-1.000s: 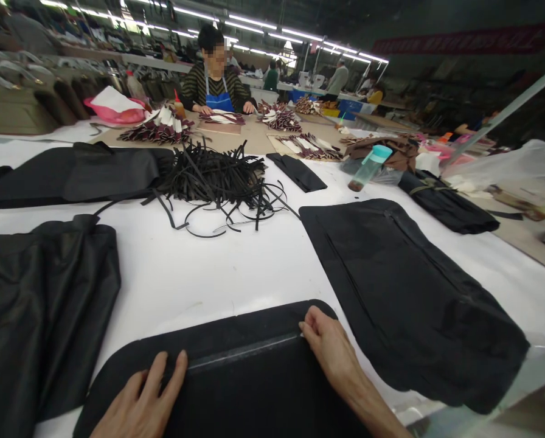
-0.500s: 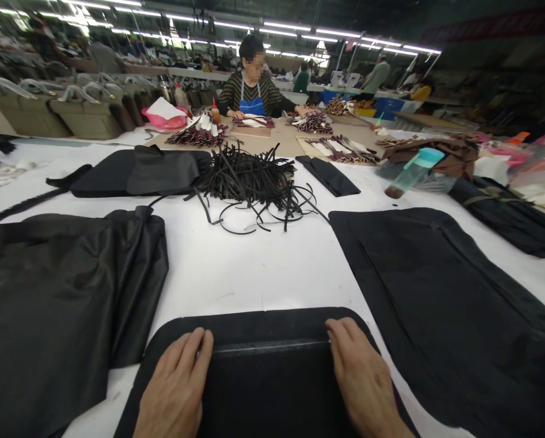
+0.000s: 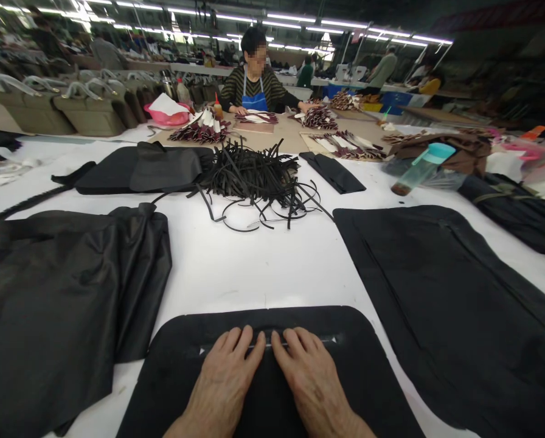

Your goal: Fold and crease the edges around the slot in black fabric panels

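Observation:
A black panel with rounded corners (image 3: pixel 163 377) lies flat on the white tabletop in front of me. Across its upper part runs a thin pale line, with a small white triangle at each end. My left hand (image 3: pixel 224 374) presses on the panel with its fingertips on that line, left of the middle. Beside it, my right hand (image 3: pixel 311 377) rests the same way, the two thumbs almost touching. Both hands have their fingers stretched out and hold nothing; they cover most of the line.
Black sheet material (image 3: pixel 62 292) lies left, and a large black panel (image 3: pixel 427 286) lies right. A heap of black strips (image 3: pixel 254 173) sits ahead, with a turquoise-capped bottle (image 3: pixel 418 170) farther right. A co-worker (image 3: pixel 254 85) sits across the table among maroon-and-white pieces (image 3: pixel 204 126).
Both hands have slid inward along the pale line, from its two ends to the middle. The triangles at the ends are now uncovered. The view has shifted slightly.

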Demonstrator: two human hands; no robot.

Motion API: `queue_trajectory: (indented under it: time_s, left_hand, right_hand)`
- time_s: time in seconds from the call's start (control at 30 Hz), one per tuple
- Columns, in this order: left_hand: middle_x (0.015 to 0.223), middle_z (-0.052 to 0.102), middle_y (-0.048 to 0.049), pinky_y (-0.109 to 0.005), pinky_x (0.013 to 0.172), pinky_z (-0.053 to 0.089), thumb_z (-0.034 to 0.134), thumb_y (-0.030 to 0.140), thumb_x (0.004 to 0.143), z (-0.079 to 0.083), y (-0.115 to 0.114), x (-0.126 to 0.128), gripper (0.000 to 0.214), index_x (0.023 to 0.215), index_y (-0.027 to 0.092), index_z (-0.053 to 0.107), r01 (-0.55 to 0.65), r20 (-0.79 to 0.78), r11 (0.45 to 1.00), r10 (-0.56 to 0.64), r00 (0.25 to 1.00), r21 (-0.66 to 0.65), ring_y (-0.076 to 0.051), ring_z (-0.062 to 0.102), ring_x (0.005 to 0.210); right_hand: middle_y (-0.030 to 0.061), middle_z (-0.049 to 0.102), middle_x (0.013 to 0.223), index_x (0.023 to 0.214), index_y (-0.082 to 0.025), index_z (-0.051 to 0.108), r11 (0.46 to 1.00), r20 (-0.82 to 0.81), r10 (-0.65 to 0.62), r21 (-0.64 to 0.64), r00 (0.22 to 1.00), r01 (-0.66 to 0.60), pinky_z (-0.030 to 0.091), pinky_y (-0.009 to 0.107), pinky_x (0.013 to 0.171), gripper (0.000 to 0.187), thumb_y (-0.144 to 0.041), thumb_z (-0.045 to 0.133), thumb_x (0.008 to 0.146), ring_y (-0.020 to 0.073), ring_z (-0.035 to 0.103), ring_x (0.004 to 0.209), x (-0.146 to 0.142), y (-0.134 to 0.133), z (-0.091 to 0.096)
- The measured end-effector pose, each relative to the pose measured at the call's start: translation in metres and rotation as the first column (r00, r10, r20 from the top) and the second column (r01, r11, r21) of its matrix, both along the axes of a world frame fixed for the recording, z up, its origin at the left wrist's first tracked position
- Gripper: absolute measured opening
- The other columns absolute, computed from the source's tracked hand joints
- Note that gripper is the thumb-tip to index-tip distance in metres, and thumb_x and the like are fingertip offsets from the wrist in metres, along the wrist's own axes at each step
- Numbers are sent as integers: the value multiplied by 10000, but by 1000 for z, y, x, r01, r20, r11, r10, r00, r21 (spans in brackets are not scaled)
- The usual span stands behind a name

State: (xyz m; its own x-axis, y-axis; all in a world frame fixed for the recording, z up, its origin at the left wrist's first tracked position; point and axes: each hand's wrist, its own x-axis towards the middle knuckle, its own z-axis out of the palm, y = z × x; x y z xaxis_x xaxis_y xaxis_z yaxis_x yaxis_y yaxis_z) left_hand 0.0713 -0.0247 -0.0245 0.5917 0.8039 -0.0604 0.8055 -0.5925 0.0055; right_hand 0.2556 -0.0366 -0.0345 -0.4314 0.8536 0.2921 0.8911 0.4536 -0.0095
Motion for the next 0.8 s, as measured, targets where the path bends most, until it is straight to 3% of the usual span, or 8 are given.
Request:
queue_trajectory:
  time_s: [0.17,0.3,0.67,0.8]
  left_hand:
    - [1230,553,-129,-442,865,470,379,-10,734,1,-1,8,642,1325,237,402,-1,-19,999,2,1000,37,-286,541,1074]
    - [1234,560,-110,-407,875,471,366,-23,731,-5,-2,0,631,1303,236,433,9,-6,999,-8,1000,49,-263,533,1090]
    - [1202,606,-21,-228,924,457,352,-101,621,-25,-11,-58,708,1226,229,517,40,45,959,-55,997,280,-171,554,1089]
    - [1245,579,-15,-235,939,450,362,-78,613,-44,-13,-90,750,1276,261,456,18,107,953,-53,993,304,-175,532,1137]
  right_hand:
    - [41,605,936,1128,-185,557,1000,-1,10,27,1000,-10,394,374,827,320,-139,553,812,205,535,848,-1,0,-1]
    - [49,620,957,1092,-152,582,998,-46,46,32,998,-45,402,337,844,314,-84,538,789,199,538,877,11,-2,3]
    - [58,603,927,1094,-152,582,996,23,-74,-47,997,75,455,322,821,374,2,485,767,201,546,863,66,-11,15]
    - [64,598,927,1091,-158,586,991,49,-118,-63,992,121,461,340,814,388,14,460,766,209,545,863,85,-13,16]
